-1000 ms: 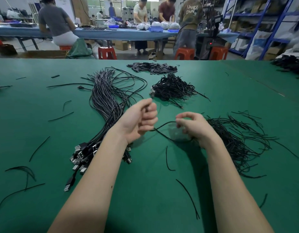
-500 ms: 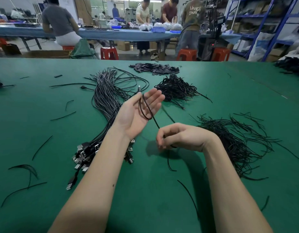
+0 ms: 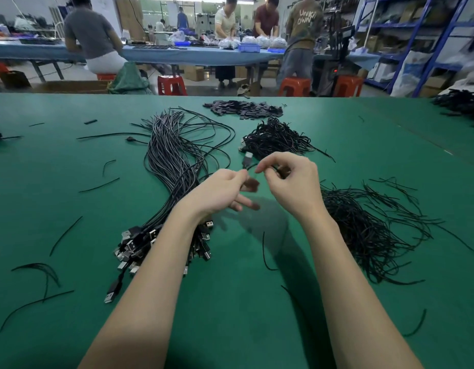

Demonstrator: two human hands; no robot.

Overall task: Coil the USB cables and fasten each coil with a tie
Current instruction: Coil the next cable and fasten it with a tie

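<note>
Green tabletop [image 3: 71,198]: some coils [image 3: 275,139] tied, a long bundle [image 3: 174,166] waits; both hands [image 3: 220,190] [image 3: 291,182] pinch one cable [image 3: 248,159].

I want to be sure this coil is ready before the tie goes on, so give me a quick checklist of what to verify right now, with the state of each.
1. Left hand pinches the cable: ok, thumb and forefinger closed on it.
2. Right hand grips the cable: ok, fingers curled around it.
3. USB plug free of the hands: ok, it sticks up between them.
4. Coil fully wound: cannot tell, motion blur and fingers hide the loops.
5. Tie in hand: cannot tell; none shows.
6. Loose ties nearby: ok, a pile lies beside the right forearm.
</note>
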